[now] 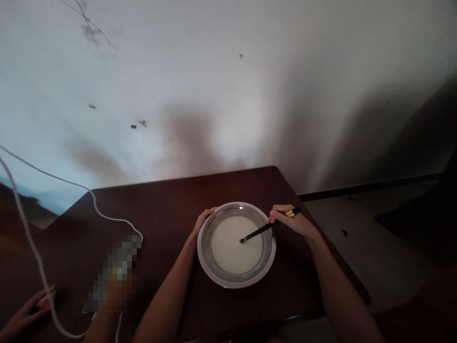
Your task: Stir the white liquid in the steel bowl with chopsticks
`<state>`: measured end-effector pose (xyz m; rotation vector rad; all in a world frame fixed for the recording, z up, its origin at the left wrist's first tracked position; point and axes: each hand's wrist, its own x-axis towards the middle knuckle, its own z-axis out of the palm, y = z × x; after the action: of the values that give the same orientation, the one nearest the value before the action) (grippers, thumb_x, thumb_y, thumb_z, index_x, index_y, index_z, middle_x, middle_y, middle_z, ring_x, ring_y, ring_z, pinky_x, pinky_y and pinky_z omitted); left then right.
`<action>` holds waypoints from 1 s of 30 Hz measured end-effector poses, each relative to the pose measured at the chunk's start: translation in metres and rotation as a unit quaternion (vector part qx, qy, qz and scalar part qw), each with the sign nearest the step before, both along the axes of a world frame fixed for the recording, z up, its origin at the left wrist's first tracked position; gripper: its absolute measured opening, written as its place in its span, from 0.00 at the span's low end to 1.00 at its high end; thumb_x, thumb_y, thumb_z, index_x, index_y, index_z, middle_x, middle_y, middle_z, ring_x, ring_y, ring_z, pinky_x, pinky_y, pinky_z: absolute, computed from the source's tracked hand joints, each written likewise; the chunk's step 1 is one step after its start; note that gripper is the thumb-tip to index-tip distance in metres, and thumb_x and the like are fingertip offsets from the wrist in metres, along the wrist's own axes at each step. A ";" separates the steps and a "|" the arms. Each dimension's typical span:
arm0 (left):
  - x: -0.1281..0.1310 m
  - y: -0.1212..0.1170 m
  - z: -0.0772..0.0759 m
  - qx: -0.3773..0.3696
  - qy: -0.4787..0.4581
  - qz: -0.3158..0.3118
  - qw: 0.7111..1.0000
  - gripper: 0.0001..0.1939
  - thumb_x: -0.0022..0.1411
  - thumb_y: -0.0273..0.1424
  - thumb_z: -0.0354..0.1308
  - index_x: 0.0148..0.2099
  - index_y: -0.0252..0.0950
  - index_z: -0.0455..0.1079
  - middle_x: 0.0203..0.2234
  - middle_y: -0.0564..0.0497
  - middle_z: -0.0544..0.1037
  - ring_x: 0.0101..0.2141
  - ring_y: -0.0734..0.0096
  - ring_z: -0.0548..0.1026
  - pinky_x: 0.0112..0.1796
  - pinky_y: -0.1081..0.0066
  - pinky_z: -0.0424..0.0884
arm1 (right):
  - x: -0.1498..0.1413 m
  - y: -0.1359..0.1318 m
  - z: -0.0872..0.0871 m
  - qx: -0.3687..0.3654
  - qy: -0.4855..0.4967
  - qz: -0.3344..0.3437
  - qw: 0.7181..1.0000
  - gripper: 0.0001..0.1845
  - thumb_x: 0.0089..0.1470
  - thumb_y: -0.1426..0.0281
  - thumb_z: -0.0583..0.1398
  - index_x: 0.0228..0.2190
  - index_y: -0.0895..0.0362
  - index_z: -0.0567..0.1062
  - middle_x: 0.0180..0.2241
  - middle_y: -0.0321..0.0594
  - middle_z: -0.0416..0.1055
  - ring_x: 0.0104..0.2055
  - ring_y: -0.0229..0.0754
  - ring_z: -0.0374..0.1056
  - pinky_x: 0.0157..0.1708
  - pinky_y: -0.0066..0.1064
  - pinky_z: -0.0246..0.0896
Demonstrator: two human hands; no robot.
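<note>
A round metal bowl (235, 284) stands on the dark table with a white liquid (228, 245) in it. My left hand (203, 222) grips the bowl's left side near the rim, its fingertips partly hidden behind the edge. Over the right rim, my right hand (290, 222) is closed around black chopsticks (257, 232) with gold bands near their upper end. The chopsticks slant down to the left, and their tips dip into the liquid near the middle of the bowl.
The dark red-brown table (171, 193) meets a marked white wall (200, 62). At the left, another person's hand (30, 309) holds something reddish; a second hand is by a blurred-out object (116, 271). A white cable (107, 216) crosses the table. The table's right edge drops to the floor.
</note>
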<state>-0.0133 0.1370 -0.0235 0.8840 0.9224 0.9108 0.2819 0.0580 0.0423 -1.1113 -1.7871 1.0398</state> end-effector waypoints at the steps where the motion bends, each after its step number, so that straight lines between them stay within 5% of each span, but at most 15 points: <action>1: 0.000 0.000 0.000 -0.001 0.006 0.005 1.000 0.20 0.46 0.38 0.57 0.41 0.33 0.75 0.32 0.48 0.79 0.37 0.58 0.74 0.39 0.67 0.65 | -0.001 0.000 0.000 -0.007 0.000 0.021 1.000 0.16 0.55 0.64 0.54 0.21 0.58 0.73 0.26 0.39 0.74 0.32 0.39 0.69 0.35 0.30 0.60; 4: 0.000 0.000 0.000 -0.002 0.008 0.025 1.000 0.19 0.46 0.37 0.58 0.39 0.32 0.75 0.32 0.48 0.79 0.38 0.58 0.73 0.40 0.67 0.65 | -0.004 0.000 -0.002 -0.005 -0.018 0.058 0.998 0.14 0.55 0.64 0.55 0.24 0.57 0.74 0.29 0.39 0.75 0.32 0.39 0.69 0.34 0.30 0.60; 9: 0.000 0.000 -0.001 0.006 -0.002 0.010 1.000 0.19 0.46 0.37 0.57 0.40 0.32 0.75 0.32 0.48 0.79 0.38 0.58 0.73 0.39 0.67 0.65 | -0.001 0.001 -0.004 0.022 0.002 -0.013 1.000 0.15 0.55 0.65 0.54 0.21 0.57 0.73 0.26 0.38 0.74 0.31 0.39 0.69 0.34 0.30 0.60; 14: 0.001 -0.001 0.003 0.002 -0.003 0.013 1.000 0.19 0.45 0.37 0.58 0.38 0.32 0.76 0.31 0.48 0.79 0.37 0.57 0.73 0.39 0.66 0.66 | -0.004 0.000 -0.002 -0.008 -0.011 0.065 0.998 0.14 0.55 0.64 0.55 0.24 0.58 0.74 0.30 0.39 0.76 0.33 0.39 0.70 0.34 0.30 0.61; 19: 0.001 -0.001 0.003 0.003 -0.019 -0.003 1.000 0.19 0.46 0.37 0.57 0.40 0.33 0.75 0.32 0.48 0.79 0.38 0.57 0.73 0.41 0.66 0.65 | -0.003 -0.001 0.001 0.013 -0.003 -0.001 1.000 0.15 0.55 0.64 0.55 0.22 0.58 0.74 0.27 0.39 0.75 0.33 0.40 0.70 0.35 0.31 0.61; 25: 0.003 -0.004 0.008 0.001 0.010 0.010 1.000 0.20 0.44 0.38 0.58 0.39 0.32 0.75 0.30 0.48 0.79 0.38 0.57 0.73 0.41 0.66 0.65 | -0.005 0.000 -0.002 -0.019 -0.008 0.071 0.997 0.15 0.55 0.62 0.55 0.25 0.58 0.74 0.31 0.40 0.76 0.34 0.40 0.70 0.34 0.30 0.61; 30: 0.004 -0.004 0.009 -0.011 0.007 0.001 1.000 0.22 0.43 0.38 0.57 0.41 0.33 0.74 0.31 0.47 0.78 0.38 0.57 0.73 0.40 0.65 0.65 | -0.001 0.002 -0.003 0.000 0.007 0.016 1.000 0.15 0.55 0.63 0.55 0.23 0.58 0.74 0.27 0.39 0.75 0.32 0.39 0.70 0.35 0.30 0.61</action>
<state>-0.0098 0.1328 -0.0150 0.8722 0.9440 0.8960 0.2808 0.0601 0.0393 -1.0777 -1.7987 1.0640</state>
